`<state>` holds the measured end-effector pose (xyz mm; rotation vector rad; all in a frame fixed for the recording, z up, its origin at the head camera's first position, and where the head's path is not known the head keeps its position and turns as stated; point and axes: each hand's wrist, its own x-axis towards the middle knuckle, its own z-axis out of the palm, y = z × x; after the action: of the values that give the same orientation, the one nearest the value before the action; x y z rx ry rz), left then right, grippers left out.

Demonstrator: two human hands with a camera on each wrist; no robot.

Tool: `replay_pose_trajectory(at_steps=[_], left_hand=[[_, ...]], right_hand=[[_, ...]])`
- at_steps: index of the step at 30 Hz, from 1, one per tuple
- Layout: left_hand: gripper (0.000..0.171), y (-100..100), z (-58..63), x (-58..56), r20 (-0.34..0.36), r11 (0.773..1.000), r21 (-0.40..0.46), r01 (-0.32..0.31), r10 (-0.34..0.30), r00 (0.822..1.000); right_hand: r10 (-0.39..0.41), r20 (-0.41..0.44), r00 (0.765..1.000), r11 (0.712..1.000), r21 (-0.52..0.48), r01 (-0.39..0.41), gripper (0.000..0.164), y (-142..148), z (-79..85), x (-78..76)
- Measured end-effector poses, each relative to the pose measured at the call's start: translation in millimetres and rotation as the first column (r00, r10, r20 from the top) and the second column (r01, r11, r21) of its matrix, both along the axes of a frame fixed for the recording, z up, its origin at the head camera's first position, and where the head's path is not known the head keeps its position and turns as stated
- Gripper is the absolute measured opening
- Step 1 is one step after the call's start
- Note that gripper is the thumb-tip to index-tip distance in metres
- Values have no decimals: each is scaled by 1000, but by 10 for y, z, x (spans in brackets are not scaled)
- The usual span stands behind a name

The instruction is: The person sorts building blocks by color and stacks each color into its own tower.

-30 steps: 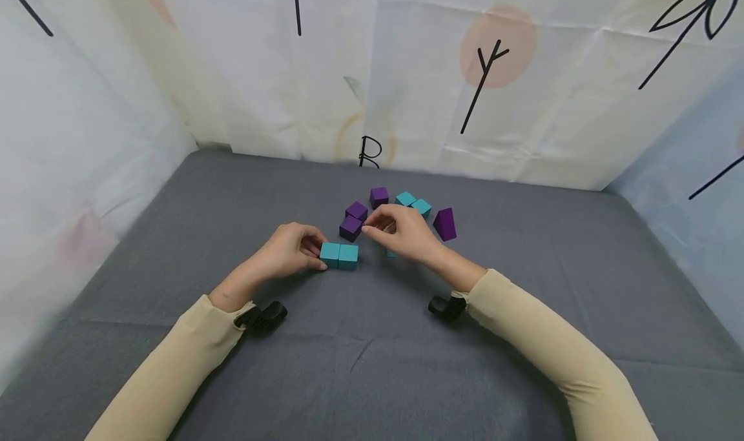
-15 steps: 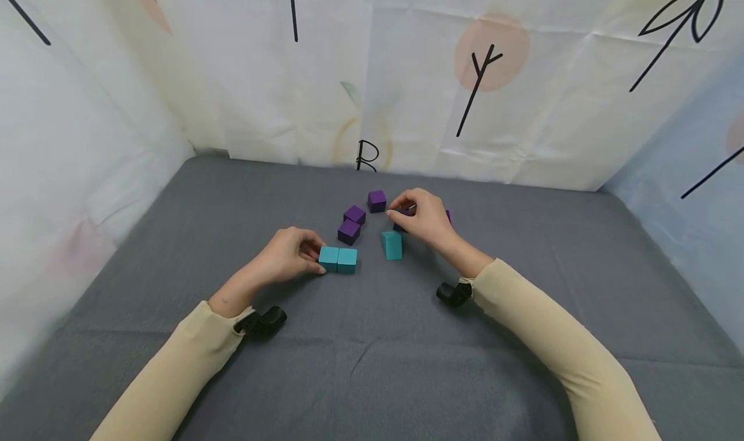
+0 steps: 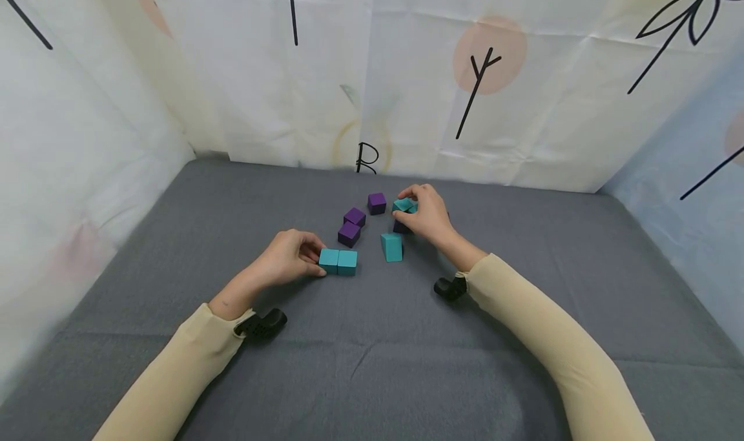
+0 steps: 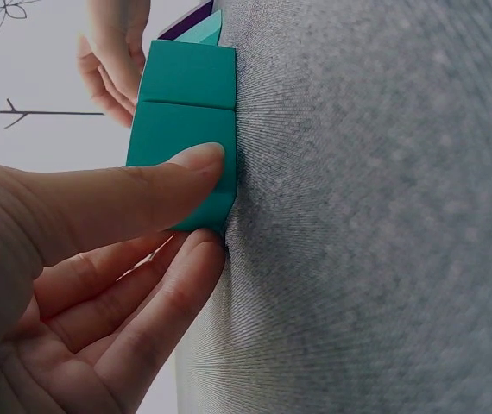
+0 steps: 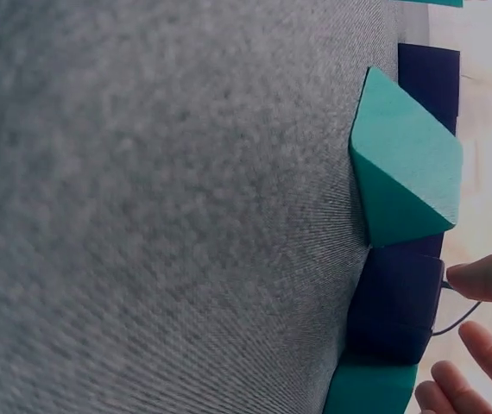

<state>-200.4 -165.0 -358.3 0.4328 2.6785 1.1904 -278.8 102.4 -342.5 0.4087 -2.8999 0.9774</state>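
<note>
From my remote seat I see two bare hands over a grey cloth-covered bench (image 3: 360,389). The left hand (image 3: 285,255) holds the left teal cube (image 3: 328,260) in a narrow pinch, thumb on the near face, other fingers about the left end. The right teal cube (image 3: 347,263) sits flush against it, both resting on the cloth.

Farther right, the right hand (image 3: 428,215) is poised at two teal blocks (image 3: 401,205), just beyond a dark purple block (image 3: 402,227). Its thumb and fingers stand apart with nothing visible between the tips; I cannot tell whether they touch a block.

I judge all these pieces light, stiff and hard to damage, perhaps a little slippery on their smooth faces. Opposite flat sides give the surest hold; the teal wedge (image 3: 392,247) slopes, so I would grip its upright ends.

Two touching purple cubes (image 3: 351,225) lie just beyond the teal pair, and a single purple cube (image 3: 376,203) lies farther off, so sideways room there is tight. The bench's far edge meets a patterned hanging cloth (image 3: 418,137); the broadest room is nearer, between the forearms.
</note>
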Motion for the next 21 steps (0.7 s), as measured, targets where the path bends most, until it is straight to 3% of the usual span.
replay_pose_trajectory(at_steps=[9, 21], left_hand=[[28, 12, 3, 25, 4, 1000, 0, -5, 5, 1000], [28, 5, 8, 23, 4, 1000, -10, -16, 16, 1000]], right_hand=[[-27, 48, 998, 998, 59, 24, 48, -40, -16, -85], [-179, 82, 980, 975, 151, 165, 49, -66, -5, -132]])
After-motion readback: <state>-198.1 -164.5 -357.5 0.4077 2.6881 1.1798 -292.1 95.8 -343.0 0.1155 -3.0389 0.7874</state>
